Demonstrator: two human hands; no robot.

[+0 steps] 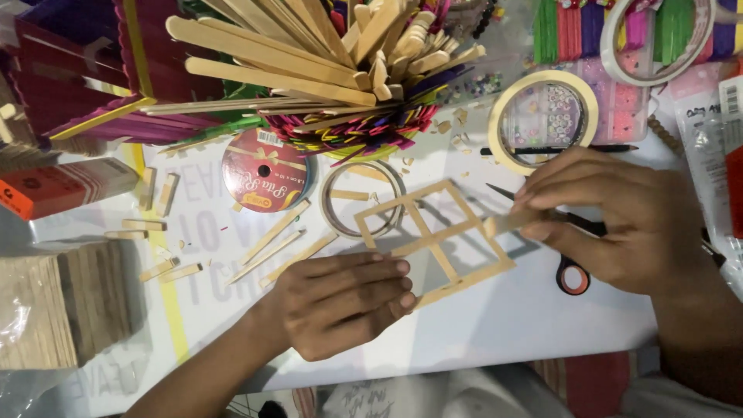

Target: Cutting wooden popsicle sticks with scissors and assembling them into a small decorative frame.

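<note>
While the left hand presses flat, fingers extended, on the stick frame at frame centre, the right hand pinches its edge; light, brittle-looking, best held by outer sticks.

A person's left hand presses flat on the lower edge of a wooden stick frame on a white table, while the right hand pinches a short stick against the frame's right side. Scissors lie under the right hand, a tape roll just beyond
</note>
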